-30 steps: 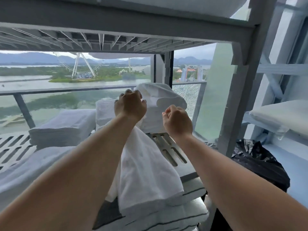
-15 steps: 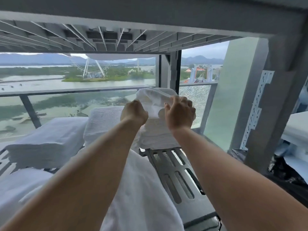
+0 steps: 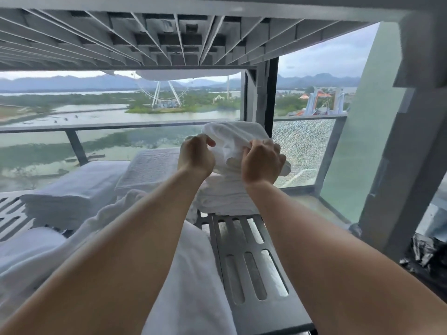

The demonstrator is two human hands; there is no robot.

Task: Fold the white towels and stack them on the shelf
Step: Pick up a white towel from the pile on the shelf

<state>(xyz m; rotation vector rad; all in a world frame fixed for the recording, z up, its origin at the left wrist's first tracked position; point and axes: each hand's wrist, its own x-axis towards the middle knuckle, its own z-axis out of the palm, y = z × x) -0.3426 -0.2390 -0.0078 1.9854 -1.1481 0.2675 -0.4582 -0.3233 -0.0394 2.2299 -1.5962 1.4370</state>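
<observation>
- Both hands are now further in over the shelf than a second ago, when they were hanging as loose fists above a draped towel; since half a second ago they are working the same top towel.
- Left hand [image 3: 196,157] is pinching the near left edge of the towel [image 3: 235,139], fingers curled shut on the cloth.
- Right hand [image 3: 262,163] is gripping the towel's near right side, fingers closing over bunched fabric.
- That towel is sitting rumpled on top of the right stack [image 3: 226,195], at the back of the slotted shelf [image 3: 251,259].
- Two more folded stacks are lying to the left: a middle one [image 3: 150,170] and a far-left one [image 3: 75,192].
- Loose white cloth [image 3: 193,286] is lying under the left forearm, near the shelf's front edge.
</observation>
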